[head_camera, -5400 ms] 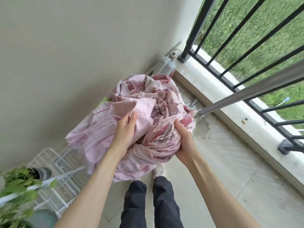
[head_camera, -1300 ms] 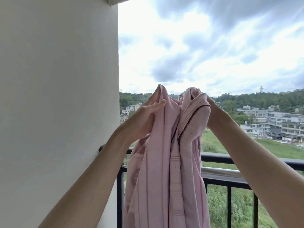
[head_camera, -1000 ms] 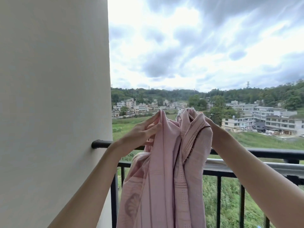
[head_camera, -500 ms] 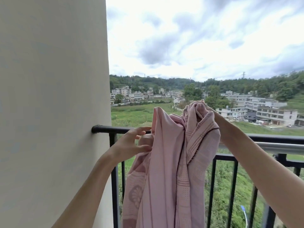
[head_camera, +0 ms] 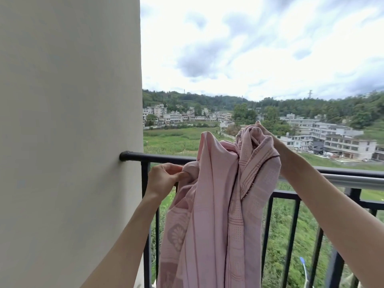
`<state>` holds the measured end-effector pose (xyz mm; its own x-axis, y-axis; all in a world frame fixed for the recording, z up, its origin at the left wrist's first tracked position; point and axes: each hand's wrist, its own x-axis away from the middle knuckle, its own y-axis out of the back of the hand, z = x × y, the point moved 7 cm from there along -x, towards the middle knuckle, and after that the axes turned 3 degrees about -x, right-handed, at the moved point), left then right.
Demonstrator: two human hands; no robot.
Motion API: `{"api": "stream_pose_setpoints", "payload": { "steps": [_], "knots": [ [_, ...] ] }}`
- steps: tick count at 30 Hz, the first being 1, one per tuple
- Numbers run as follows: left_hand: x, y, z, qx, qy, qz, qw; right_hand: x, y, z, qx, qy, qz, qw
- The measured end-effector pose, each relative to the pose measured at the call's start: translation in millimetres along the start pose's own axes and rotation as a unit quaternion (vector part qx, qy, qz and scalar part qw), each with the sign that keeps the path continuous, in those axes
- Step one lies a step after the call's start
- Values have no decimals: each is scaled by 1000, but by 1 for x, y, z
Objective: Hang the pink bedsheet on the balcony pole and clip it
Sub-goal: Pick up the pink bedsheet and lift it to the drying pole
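Balcony scene, viewed outward past a black railing (head_camera: 166, 157) toward fields, buildings, wooded hills and a cloudy sky. One cream wall (head_camera: 68, 132) fills the whole area left of the railing; the railing's top bar meets this wall at a round end fitting. One silver pole (head_camera: 353, 180) runs level just behind and slightly below the top bar on the right; its left part is hidden behind the cloth and the right forearm.

One pink bedsheet (head_camera: 212, 215) hangs bunched in front of the railing, near its wall end, gathered at the top into two peaks and falling in long folds past the lower frame edge. It rests on neither the railing nor the pole; the two hands alone carry it.

Two hands are visible. The left hand (head_camera: 164, 179), at the height of the top bar and between the wall and the sheet, pinches a fold of the sheet's left edge between thumb and curled fingers. The right hand (head_camera: 268, 135), raised above the top bar, grips the higher right-hand peak; most of this hand is concealed by cloth, with only one fingertip and the wrist showing.

Open room: sky and landscape stand free above the top bar to the right of the sheet. Between the wall and the sheet's left edge only a narrow gap remains, occupied by the left hand.
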<state>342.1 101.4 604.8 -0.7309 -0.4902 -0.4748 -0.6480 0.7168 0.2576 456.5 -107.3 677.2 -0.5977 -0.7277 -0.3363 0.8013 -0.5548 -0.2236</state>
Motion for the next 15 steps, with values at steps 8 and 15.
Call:
{"api": "stream_pose_setpoints", "payload": {
  "steps": [8, 15],
  "knots": [
    [29, -3, -16, 85, 22, 4, 996, 30, -25, -10, -93, -50, -28, 994],
    [51, -47, -74, -48, -35, 133, 989, -1, -75, -5, -135, -2, 8, 991]
  ]
}}
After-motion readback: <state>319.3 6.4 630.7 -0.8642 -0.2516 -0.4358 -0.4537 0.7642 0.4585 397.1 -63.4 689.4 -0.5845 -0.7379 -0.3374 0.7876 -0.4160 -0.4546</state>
